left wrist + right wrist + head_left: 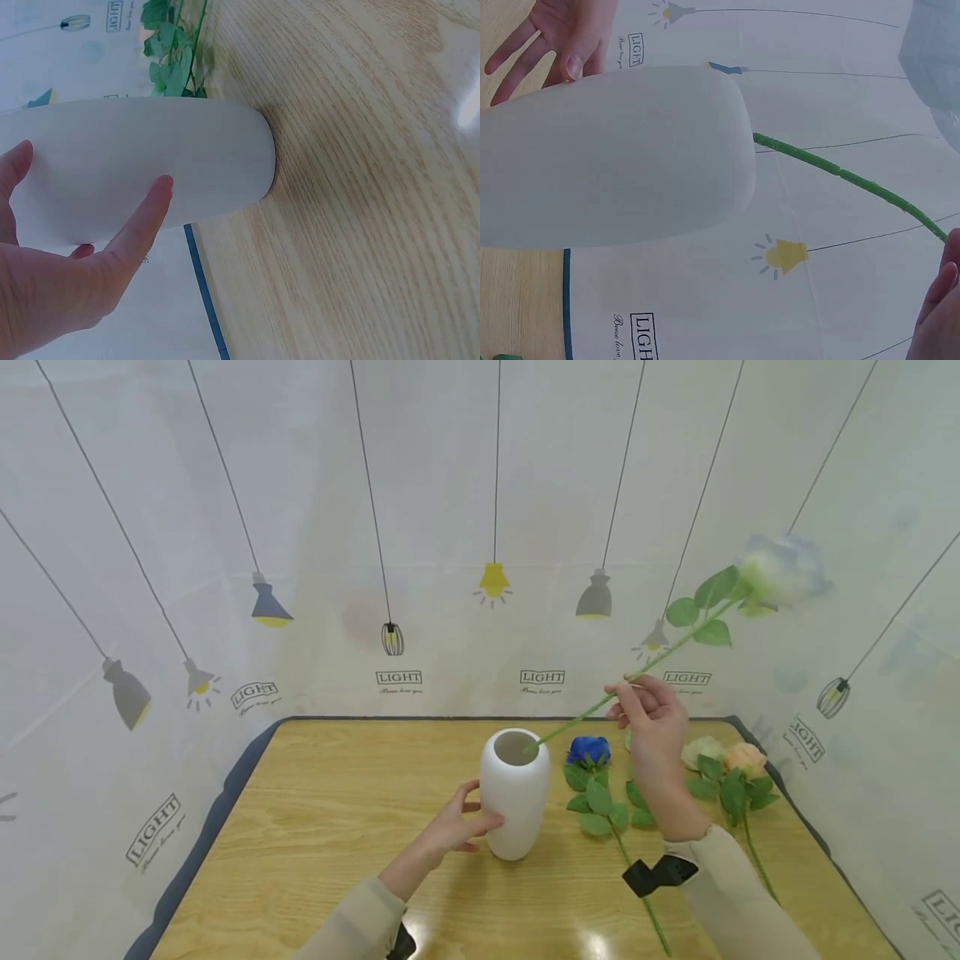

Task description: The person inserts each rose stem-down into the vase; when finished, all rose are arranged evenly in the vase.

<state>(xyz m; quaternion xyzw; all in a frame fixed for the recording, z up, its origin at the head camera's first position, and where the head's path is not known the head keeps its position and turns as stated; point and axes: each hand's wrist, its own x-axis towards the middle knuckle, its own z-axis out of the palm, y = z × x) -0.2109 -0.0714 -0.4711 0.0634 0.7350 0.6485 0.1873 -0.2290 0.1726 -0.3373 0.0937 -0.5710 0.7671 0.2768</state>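
Observation:
A white vase (514, 802) stands upright on the wooden table. My left hand (450, 825) is at its left side, thumb against the wall; in the right wrist view, the fingers of that left hand (536, 45) spread away, fairly straight. Higher up on the right, my right hand (651, 714) pinches the green stem of an artificial white rose (780, 572) with a bluish tint. The stem slants down to the left, its lower end inside the vase mouth. Its bloom points up and right, blurred. The left wrist view shows a thumb (154, 202) lying on the vase.
Right of the vase, a blue rose (588, 750) lies with its stem toward the near edge. Beyond my right forearm lie a pale cream rose (703, 752) and a peach rose (746, 760). A lamp-printed curtain (442, 527) encloses the table (337, 802).

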